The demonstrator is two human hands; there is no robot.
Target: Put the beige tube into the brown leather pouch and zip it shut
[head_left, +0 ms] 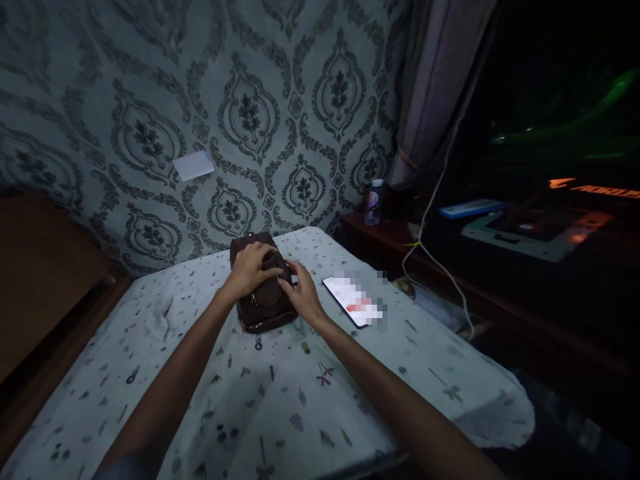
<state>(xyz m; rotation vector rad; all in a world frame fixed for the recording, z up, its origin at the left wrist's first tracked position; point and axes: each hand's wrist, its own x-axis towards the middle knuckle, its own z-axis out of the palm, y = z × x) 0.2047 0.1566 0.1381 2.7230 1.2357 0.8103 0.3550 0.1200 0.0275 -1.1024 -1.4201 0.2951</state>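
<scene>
The 2 bare forearms reach up from the lower edge of the view and converge on a dark brown bag (267,300), which lies on the patterned sheet (295,373) of the bed, near the patterned wall. The left hand (254,267) is laid over the bag's top from the left, its back upward, fingers bent and pointing right, with a gap between thumb and fingers. The right hand (304,292) comes in from the right side, palm turned inward, thumb and fingers loosely curled at the bag's edge and close to the left fingertips. Both hands are partly open and touch the bag; in this dim light I cannot tell whether either pinches a zip or flap.

A lit phone (350,300) lies on the sheet to the right of the bag, apart from the right hand. Farther right, a bottle (373,202) stands upright on a reddish-brown table (353,225).
</scene>
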